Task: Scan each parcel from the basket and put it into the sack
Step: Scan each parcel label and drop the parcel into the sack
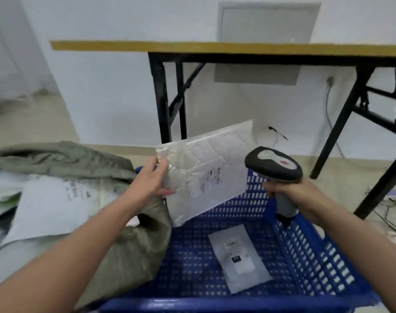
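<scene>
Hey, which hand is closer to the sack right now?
Left. The left hand, gripping a parcel, is just above the sack at its edge. The right hand, holding the scanner, is across the basket, over its right side.

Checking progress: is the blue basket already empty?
No, a small white parcel lies flat on the bottom of the blue basket.

Access to the basket (316,256): middle and near side lying open from above, left rim and far corners crowded.
The sack (133,249) is slumping over the left rim. The left hand (150,181) is holding a large parcel (206,175) above the far-left corner; the right hand (289,193) is holding the scanner (273,166) above the far-right corner. A small parcel (240,256) is lying flat on the floor, bare mesh showing around it.
</scene>
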